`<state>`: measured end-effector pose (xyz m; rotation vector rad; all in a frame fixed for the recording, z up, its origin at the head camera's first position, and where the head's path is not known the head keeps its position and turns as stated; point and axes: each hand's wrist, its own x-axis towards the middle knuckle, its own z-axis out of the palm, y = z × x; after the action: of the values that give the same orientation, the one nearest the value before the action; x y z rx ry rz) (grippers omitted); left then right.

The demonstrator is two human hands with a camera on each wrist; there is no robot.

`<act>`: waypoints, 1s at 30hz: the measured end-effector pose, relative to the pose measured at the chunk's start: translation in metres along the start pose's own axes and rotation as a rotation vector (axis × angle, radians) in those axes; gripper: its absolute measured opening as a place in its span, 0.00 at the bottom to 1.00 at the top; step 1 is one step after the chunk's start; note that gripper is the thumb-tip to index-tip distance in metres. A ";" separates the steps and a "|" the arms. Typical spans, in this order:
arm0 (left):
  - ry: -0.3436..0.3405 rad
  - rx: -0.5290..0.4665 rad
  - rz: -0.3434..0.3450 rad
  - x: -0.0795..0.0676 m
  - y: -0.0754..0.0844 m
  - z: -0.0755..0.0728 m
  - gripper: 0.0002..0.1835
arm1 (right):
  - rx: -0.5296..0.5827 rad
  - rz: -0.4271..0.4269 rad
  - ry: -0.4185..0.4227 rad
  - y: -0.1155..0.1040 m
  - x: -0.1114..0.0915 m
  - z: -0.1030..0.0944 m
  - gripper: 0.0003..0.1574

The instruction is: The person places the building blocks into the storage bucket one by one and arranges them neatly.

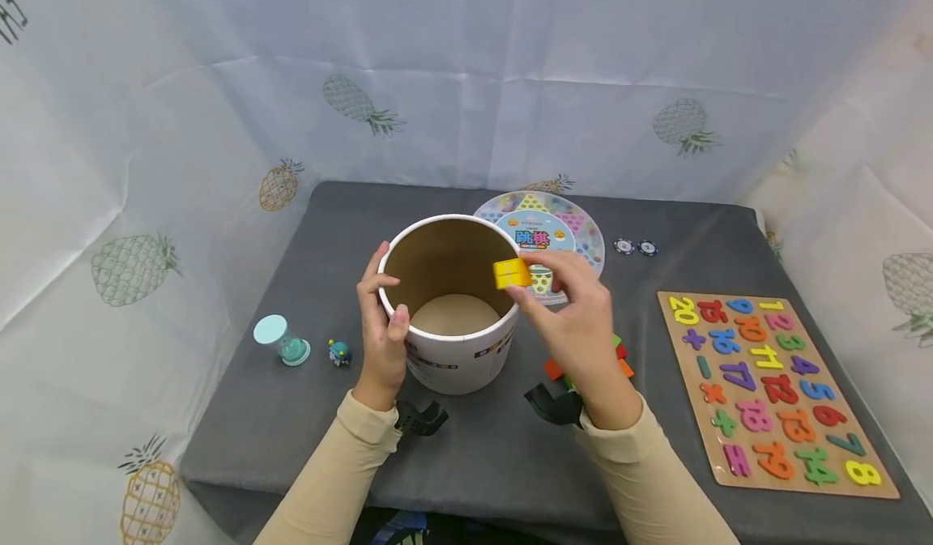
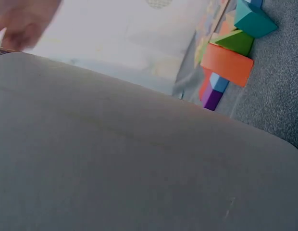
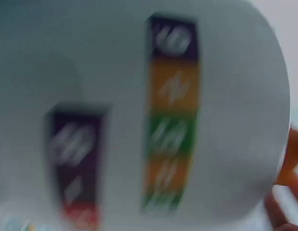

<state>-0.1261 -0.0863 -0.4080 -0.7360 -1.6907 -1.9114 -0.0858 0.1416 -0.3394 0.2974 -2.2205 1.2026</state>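
Observation:
A white cylindrical bucket stands on the table in the head view, its mouth tipped towards me and its visible floor bare. My left hand holds its left rim, with the thumb near the front edge. Between thumb and fingers, my right hand pinches a small yellow block at the right side of the bucket's mouth. The bucket's pale wall fills much of the left wrist view. In the blurred right wrist view, coloured letter strips run along its side.
Coloured blocks lie right of the bucket, partly behind my right forearm. A round game board is behind it, near two poker chips. The number board lies right; an hourglass and small toy figure are left.

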 end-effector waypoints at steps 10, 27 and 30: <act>-0.014 -0.008 -0.018 -0.004 0.000 -0.001 0.19 | -0.051 -0.071 -0.183 -0.009 0.008 0.018 0.28; 0.010 -0.006 0.014 -0.003 0.001 -0.003 0.19 | -0.519 0.365 -0.753 0.106 -0.065 -0.009 0.21; 0.001 -0.005 0.009 -0.003 0.000 -0.001 0.19 | -0.492 0.357 -0.715 0.107 -0.065 -0.010 0.16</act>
<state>-0.1240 -0.0877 -0.4103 -0.7428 -1.6793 -1.9105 -0.0782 0.2050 -0.4477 0.1386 -3.2106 0.7187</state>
